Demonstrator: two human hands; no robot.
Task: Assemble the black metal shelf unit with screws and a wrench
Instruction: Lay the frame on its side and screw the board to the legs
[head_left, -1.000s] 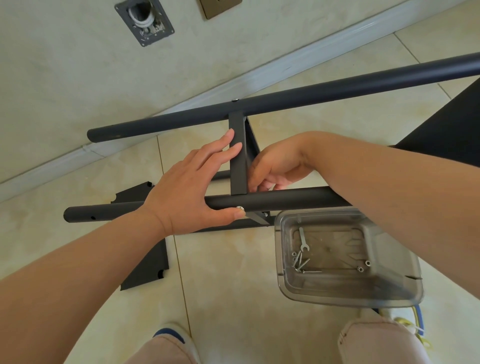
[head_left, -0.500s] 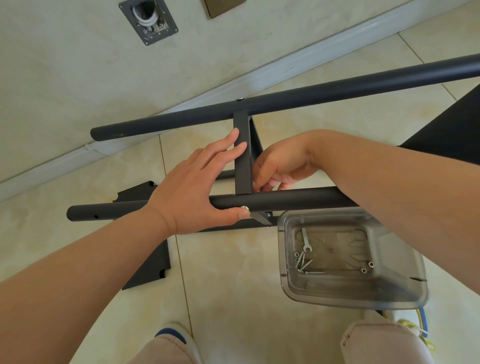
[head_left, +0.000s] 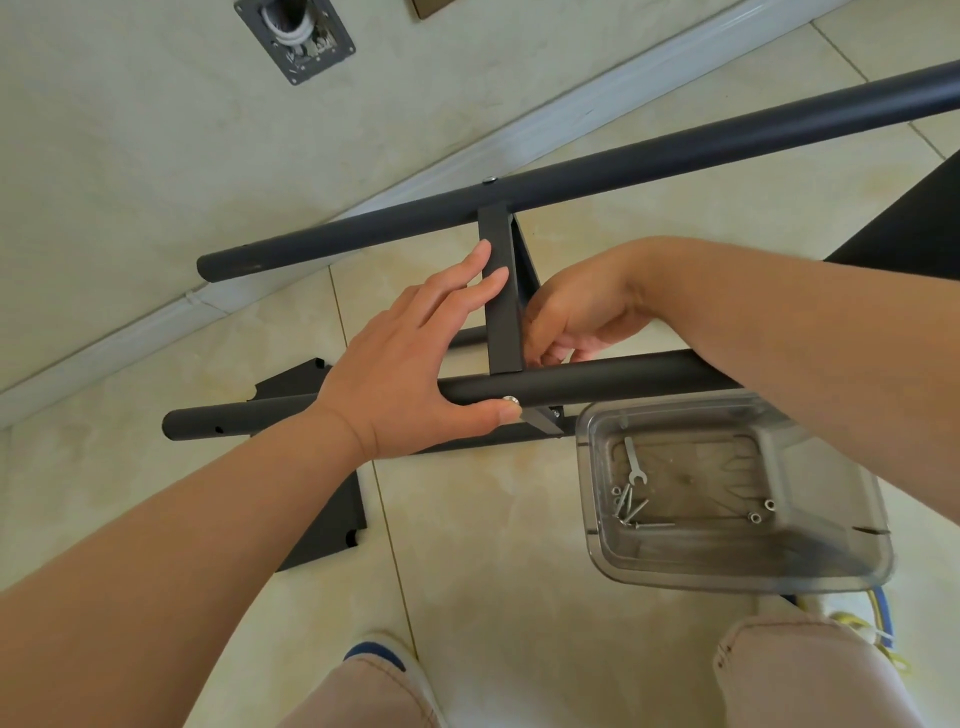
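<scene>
Two black metal tubes lie across the floor, a far tube (head_left: 675, 150) and a near tube (head_left: 623, 379), joined by a short black crossbar (head_left: 501, 322). My left hand (head_left: 410, 364) lays straight fingers against the crossbar while its thumb presses a silver screw head (head_left: 510, 400) on the near tube. My right hand (head_left: 576, 312) reaches behind the crossbar with curled fingers at the joint; what the fingertips hold is hidden. A small wrench (head_left: 634, 460), several screws (head_left: 631, 509) and two nuts (head_left: 761, 512) lie in a clear plastic container (head_left: 587, 467).
A flat black panel (head_left: 327, 525) lies on the tiled floor under my left forearm. Another black panel (head_left: 909, 223) shows at the right edge. The wall and baseboard run diagonally behind the far tube. My knees and shoes are at the bottom.
Both hands stay at the joint in the same poses; only the view has shifted slightly.
</scene>
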